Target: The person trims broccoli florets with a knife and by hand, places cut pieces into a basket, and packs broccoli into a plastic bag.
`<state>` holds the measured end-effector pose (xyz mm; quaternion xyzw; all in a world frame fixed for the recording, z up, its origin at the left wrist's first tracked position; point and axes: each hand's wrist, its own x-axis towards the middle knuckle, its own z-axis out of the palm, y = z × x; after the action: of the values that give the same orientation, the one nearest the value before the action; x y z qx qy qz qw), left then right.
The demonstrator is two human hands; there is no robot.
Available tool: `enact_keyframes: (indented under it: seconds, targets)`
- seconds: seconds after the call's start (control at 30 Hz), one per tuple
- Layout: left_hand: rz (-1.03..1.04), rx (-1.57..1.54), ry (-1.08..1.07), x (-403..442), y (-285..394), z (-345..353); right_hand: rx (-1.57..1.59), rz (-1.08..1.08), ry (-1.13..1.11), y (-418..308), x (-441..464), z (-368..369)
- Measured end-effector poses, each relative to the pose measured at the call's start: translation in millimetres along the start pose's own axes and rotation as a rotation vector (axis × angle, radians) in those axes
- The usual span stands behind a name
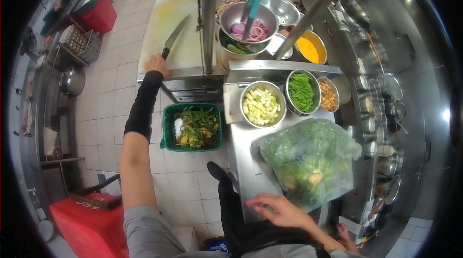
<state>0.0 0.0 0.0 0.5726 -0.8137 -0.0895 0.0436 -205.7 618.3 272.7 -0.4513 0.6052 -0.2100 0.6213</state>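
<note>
My left hand [158, 65], in a black sleeve, is closed at the handle end of a kitchen knife [176, 35]. The blade lies over a worn, yellow-stained white cutting board [164, 16] and points away from me. Close to my body, my right hand [272, 209] is above the steel counter's front edge, its fingers loosely bent and apart, holding nothing. Beyond it on the steel counter [248, 161] sits a clear plastic bag [311, 156] of green leafy vegetables. Behind the bag stand bowls of pale green chunks [262, 106], cut green beans [302, 92] and brown pieces [328, 95].
A green bin [166, 130] of vegetable scraps stands on the tiled floor below the board. Metal posts [207, 21] rise beside the board. Farther back are a bowl of sliced red onion [258, 30] with teal-handled tongs [255, 0] and an orange-yellow container [308, 48]. Another person's hand [343, 233] shows lower right.
</note>
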Motion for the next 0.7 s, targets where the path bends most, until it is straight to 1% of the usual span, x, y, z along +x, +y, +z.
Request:
enact_keyframes:
  seconds: [0.07, 0.1, 0.13, 0.17, 0.2, 0.23, 0.27, 0.3, 0.33, 0.37, 0.4, 0.43, 0.5, 0.53, 0.57, 0.6, 0.63, 0.67, 0.7]
  targets:
    - [-0.007, -0.187, -0.058, -32.7, 33.0, 21.0, -0.077, -0.072, 0.027, -12.1, -8.3, -13.8]
    - [0.035, -0.114, 0.081, -55.1, -41.5, -35.8, 0.084, -0.242, -0.026, 5.0, 9.7, 16.6]
    - [-0.047, -0.3, -0.02, -99.2, -0.4, -36.9, 0.086, -0.25, -0.02, 9.8, -7.5, 0.7]
    - [-0.217, -0.945, 0.024, -149.8, 42.2, -24.7, 0.091, -0.265, -0.018, 14.7, -25.7, -14.3]
    - [-0.401, -1.194, -0.057, -188.0, 65.9, -7.3, 0.054, -0.27, -0.022, 18.5, -44.4, -31.1]
    - [-0.416, -1.322, 0.102, -243.9, 117.0, -30.5, 0.054, -0.314, -0.015, 23.9, -54.7, -40.7]
    - [-0.348, -1.593, 0.156, -286.7, 141.0, -28.8, 0.052, -0.358, -0.02, 29.9, -66.6, -50.7]
    - [-0.35, -1.629, 0.269, -331.3, 189.5, -53.9, 0.048, -0.407, -0.032, 37.0, -78.4, -62.3]
    - [-0.321, -1.693, 0.308, -373.9, 238.0, -82.0, 0.018, -0.442, -0.048, 43.9, -92.0, -75.7]
    - [-0.368, -1.726, 0.342, -409.5, 277.3, -95.5, 0.036, -0.478, -0.049, 51.3, -106.9, -88.7]
    - [-0.334, -1.728, 0.417, -442.0, 319.3, -105.6, 0.053, -0.515, -0.051, 58.5, -122.8, -101.0]
    - [-0.304, -1.745, 0.387, -473.3, 356.6, -115.5, 0.069, -0.553, -0.056, 67.3, -137.5, -113.1]
    - [-0.317, -1.641, 0.367, -523.0, 438.5, -138.2, 0.11, -0.603, 0.209, 82.2, -164.0, -128.4]
    - [-0.272, -1.425, 0.326, -543.1, 468.0, -139.7, 0.131, -0.624, 0.339, 88.3, -178.0, -136.5]
    - [-0.229, -1.207, 0.273, -562.8, 494.9, -143.5, 0.222, -0.604, 0.32, 97.0, -190.2, -144.9]
    - [-0.258, -1.121, 0.191, -576.6, 528.2, -152.7, 0.308, -0.589, 0.311, 106.7, -194.8, -155.1]
    - [-0.179, -1.058, 0.208, -583.3, 561.8, -147.8, 0.384, -0.582, 0.304, 114.8, -197.0, -168.6]
    - [-0.057, -0.955, 0.21, -588.1, 596.0, -163.3, 0.481, -0.525, 0.274, 122.6, -200.1, -183.7]
    - [0.071, -0.851, 0.303, -590.8, 623.6, -163.8, 0.575, -0.461, 0.241, 130.3, -203.3, -196.9]
